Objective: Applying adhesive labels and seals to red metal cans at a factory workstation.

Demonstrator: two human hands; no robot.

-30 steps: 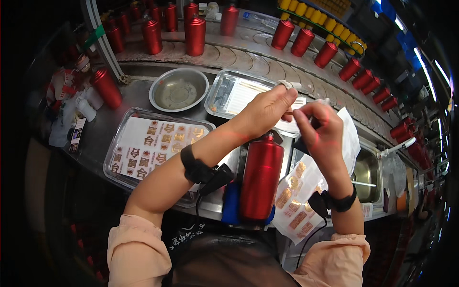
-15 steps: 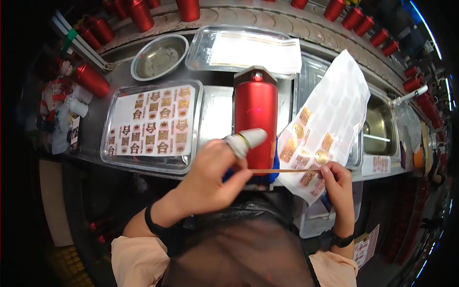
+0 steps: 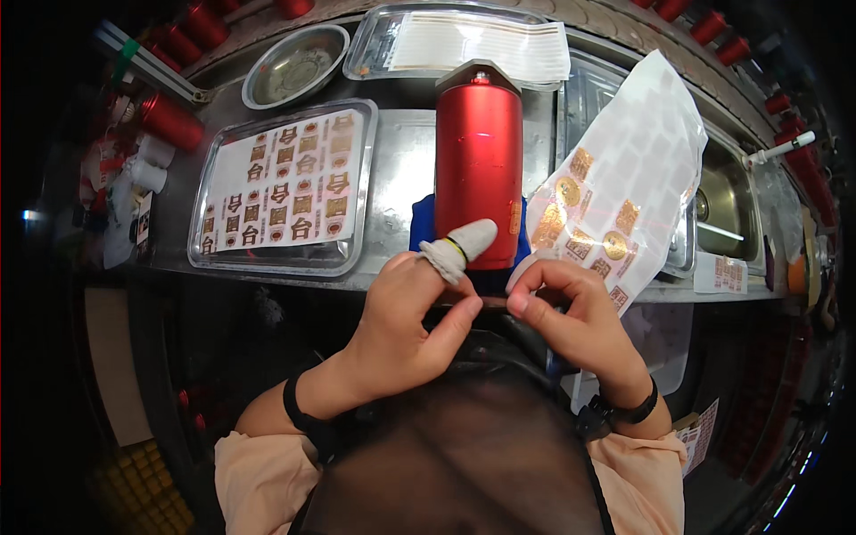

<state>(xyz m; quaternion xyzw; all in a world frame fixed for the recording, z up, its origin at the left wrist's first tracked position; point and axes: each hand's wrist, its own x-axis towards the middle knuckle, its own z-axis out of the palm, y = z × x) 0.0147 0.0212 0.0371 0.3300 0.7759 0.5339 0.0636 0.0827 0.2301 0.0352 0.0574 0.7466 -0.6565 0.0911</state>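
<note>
Left hand point(image 3: 406, 312) and right hand point(image 3: 571, 316) are both pinching 1 thin strip point(image 3: 486, 303) between fingertips, near the red can point(image 3: 479, 160) and sticker sheet point(image 3: 615, 196).

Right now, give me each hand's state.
Left hand: pinched shut on thin strip.
Right hand: pinched shut on the strip's other end.

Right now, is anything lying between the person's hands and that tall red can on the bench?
Nothing visible does. The left hand and right hand pinch together just below the near end of the red can. Only the blue pad under the can shows there. The gold sticker sheet lies to its right.
</note>
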